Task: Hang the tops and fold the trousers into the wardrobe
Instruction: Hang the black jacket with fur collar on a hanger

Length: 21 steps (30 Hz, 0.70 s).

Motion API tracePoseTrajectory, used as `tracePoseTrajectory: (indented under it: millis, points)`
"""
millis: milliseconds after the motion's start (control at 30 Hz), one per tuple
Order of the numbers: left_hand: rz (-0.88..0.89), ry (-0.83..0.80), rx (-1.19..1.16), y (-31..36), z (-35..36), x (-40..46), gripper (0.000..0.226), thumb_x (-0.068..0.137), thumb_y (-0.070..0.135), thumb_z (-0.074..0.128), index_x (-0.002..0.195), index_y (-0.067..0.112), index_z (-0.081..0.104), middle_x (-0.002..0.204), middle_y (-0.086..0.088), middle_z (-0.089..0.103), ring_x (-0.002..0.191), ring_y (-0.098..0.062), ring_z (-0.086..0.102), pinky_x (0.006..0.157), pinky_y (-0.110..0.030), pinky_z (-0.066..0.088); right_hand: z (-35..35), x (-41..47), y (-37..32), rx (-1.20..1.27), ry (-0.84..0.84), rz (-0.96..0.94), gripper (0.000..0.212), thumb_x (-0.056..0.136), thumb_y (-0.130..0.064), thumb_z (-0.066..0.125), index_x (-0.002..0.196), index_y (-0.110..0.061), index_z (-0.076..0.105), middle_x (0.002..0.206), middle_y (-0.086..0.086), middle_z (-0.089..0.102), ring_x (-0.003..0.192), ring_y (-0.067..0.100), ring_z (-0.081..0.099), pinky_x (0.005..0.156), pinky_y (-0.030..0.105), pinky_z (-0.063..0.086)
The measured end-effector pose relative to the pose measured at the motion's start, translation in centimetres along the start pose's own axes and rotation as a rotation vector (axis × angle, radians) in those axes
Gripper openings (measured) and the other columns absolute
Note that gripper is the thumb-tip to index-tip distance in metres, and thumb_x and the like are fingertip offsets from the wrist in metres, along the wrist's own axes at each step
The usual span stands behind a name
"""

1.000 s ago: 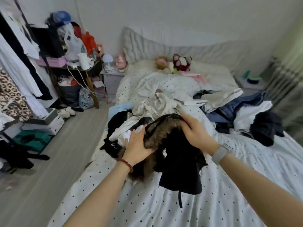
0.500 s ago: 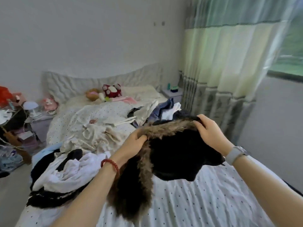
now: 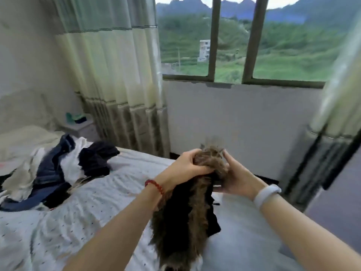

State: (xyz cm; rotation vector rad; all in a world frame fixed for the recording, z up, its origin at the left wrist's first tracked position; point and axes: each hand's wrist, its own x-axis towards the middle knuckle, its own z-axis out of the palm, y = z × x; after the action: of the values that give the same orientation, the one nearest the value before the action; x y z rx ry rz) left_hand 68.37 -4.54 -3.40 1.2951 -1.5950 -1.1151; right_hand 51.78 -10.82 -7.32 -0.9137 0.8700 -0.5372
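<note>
Fur-trimmed black top [image 3: 187,214] hangs gripped between both hands' fingers [image 3: 192,160].

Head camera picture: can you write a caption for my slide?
Both hands, left and right, hold a furry black top above the bed, facing the window.
</note>
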Motion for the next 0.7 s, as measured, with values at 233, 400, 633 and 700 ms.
tracePoseTrajectory:
  millis: [233,400,633,700]
  points:
    - [0.079,-0.141,0.010,-1.5,3.9,7.7,0.015,0.079,0.012,0.072,0.092,0.015,0.066,0.086,0.002,0.067,0.081,-0.007,0.060,0.083,-0.023,0.045,-8.4,-3.7,-2.3,0.148,0.342,-0.242,0.016,0.092,-0.007,0.047,0.096,-0.002,0.062,0.074,0.009,0.069,0.058,0.016,0.065,0.055,0.024,0.053]
    - [0.123,0.034,0.129,-4.0,4.3,14.9,0.009,0.081,0.009,0.069,0.086,0.014,0.063,0.079,0.004,0.065,0.076,-0.008,0.059,0.071,-0.016,0.044,-14.9,-8.4,-3.1,-0.020,0.825,-0.415,0.024,0.091,0.011,0.040,0.108,0.005,0.055,0.049,-0.002,0.051,0.039,0.005,0.046,0.039,0.013,0.037]
    - [0.391,-0.478,0.163,-0.8,9.9,19.7,0.013,0.083,0.009,0.068,0.079,0.019,0.061,0.072,0.010,0.059,0.060,0.013,0.049,0.066,-0.014,0.041,-12.9,-7.4,-2.0,-0.550,0.759,-0.280,0.048,0.088,-0.006,0.060,0.128,-0.028,0.043,0.111,-0.006,0.056,0.097,0.008,0.057,0.077,0.016,0.049]
    - [0.410,-0.560,0.029,1.3,11.3,20.6,0.008,0.084,0.006,0.066,0.085,0.012,0.061,0.074,0.007,0.060,0.063,0.009,0.053,0.067,-0.011,0.043,-11.6,-5.3,-1.4,-0.529,0.704,-0.311,0.048,0.085,-0.005,0.063,0.120,-0.030,0.043,0.110,-0.012,0.055,0.096,-0.007,0.058,0.077,0.011,0.047]
